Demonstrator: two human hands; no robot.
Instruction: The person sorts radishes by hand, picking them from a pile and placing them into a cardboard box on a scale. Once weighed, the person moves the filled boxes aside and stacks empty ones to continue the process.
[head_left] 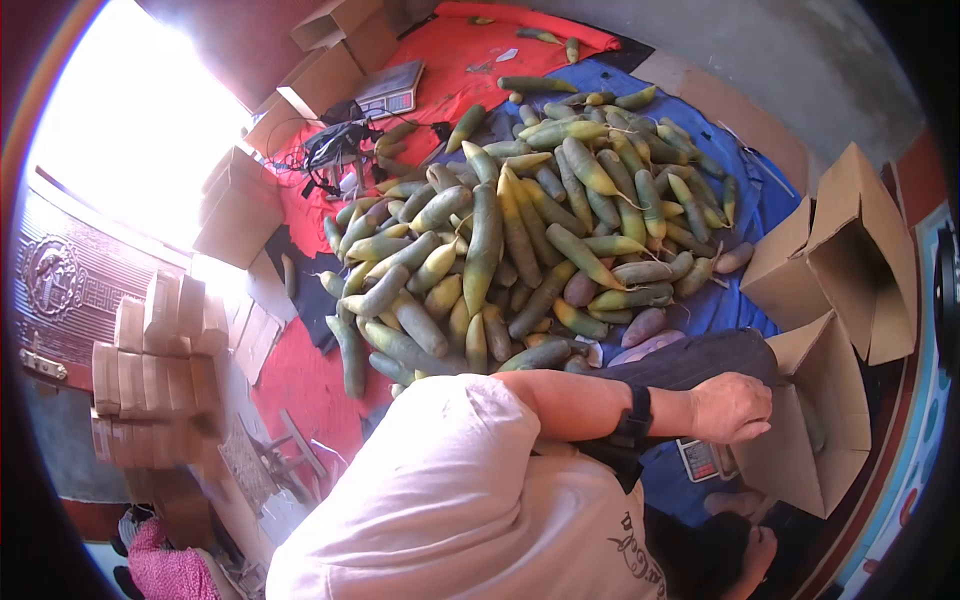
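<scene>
My left hand [735, 407], with a dark band on its wrist, is closed, its fingers curled down out of sight beside an open cardboard box [848, 440]. Whatever it grips, if anything, is hidden. A pale green shape shows inside that box. Lower down, my right hand [758, 553] has its fingers curled inward, close to the dark clothing. Between the two hands, the keypad and display of a digital scale [698, 459] show on the blue sheet. A big heap of green radishes [485, 240] lies beyond my left arm.
A second open box [870, 260] stands at the right. Flattened cartons [155, 380] are stacked at the left, near a person in pink patterned clothing [172, 568]. Another scale [390, 92] sits on the red sheet [465, 50], with black cables [340, 145] in front.
</scene>
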